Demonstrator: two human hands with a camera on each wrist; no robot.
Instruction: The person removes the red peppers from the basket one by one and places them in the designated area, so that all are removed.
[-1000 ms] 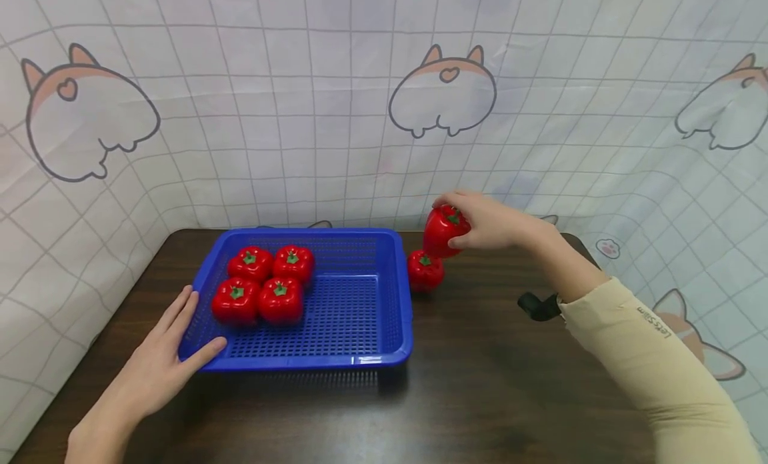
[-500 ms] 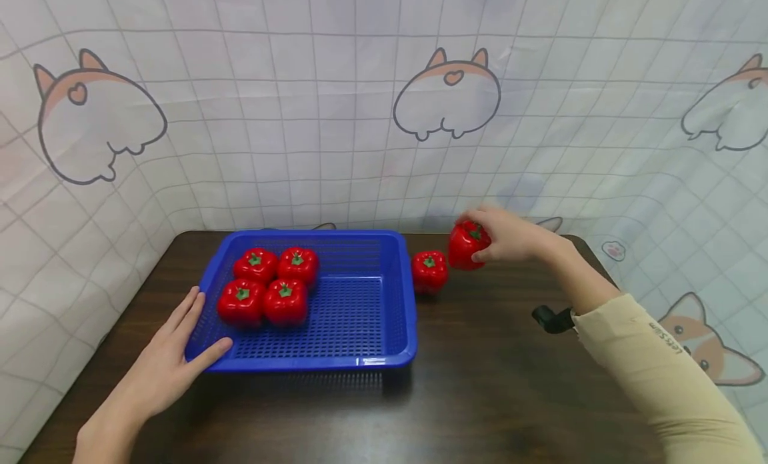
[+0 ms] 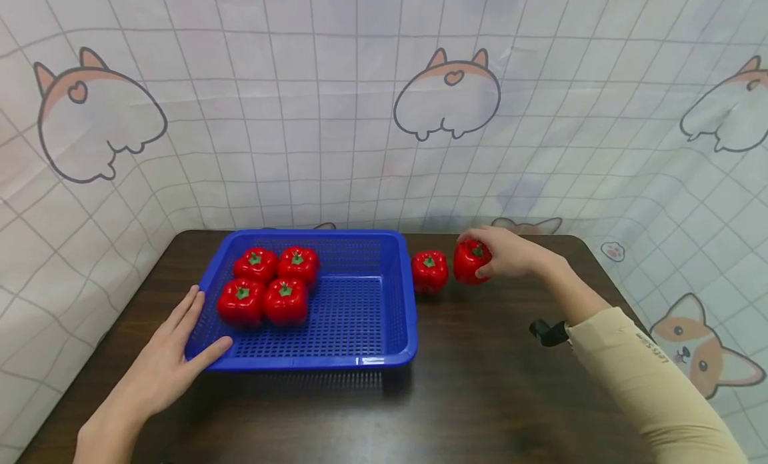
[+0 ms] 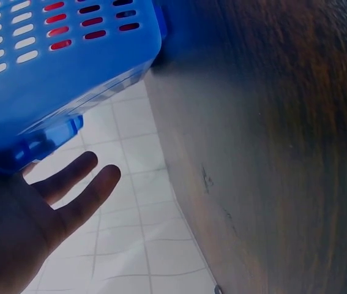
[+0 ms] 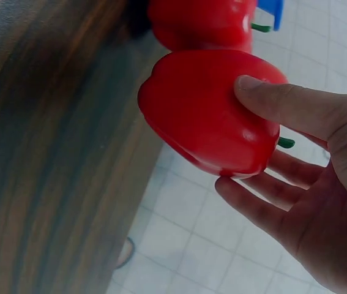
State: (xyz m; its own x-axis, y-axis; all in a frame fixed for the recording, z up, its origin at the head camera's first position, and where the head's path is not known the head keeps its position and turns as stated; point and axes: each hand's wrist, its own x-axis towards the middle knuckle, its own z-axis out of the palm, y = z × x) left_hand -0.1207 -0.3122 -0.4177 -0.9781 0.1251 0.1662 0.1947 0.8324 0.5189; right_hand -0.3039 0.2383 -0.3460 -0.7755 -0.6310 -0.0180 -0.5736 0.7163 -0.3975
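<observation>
My right hand (image 3: 504, 252) holds a red bell pepper (image 3: 468, 265) by its upper part, low over the dark table to the right of the basket. In the right wrist view the thumb presses one side of this bell pepper (image 5: 207, 110) while the fingers reach around its stem end. Just left of it stands another red bell pepper (image 3: 429, 273), beside the basket wall. My left hand (image 3: 159, 364) rests with spread, straight fingers at the front left corner of the blue plastic basket (image 3: 312, 363). Several red bell peppers (image 3: 285, 303) sit grouped in the basket's left half.
The dark wooden table (image 3: 480, 391) ends at a back edge close to a white gridded cloth backdrop (image 3: 288, 117) with dog drawings. The basket's right half shows its bare mesh floor. A black strap piece (image 3: 547, 333) sticks out from the right sleeve.
My right hand has moved the bell pepper to the right and down, from above the standing one to a spot beside it. The left hand keeps its place on the basket.
</observation>
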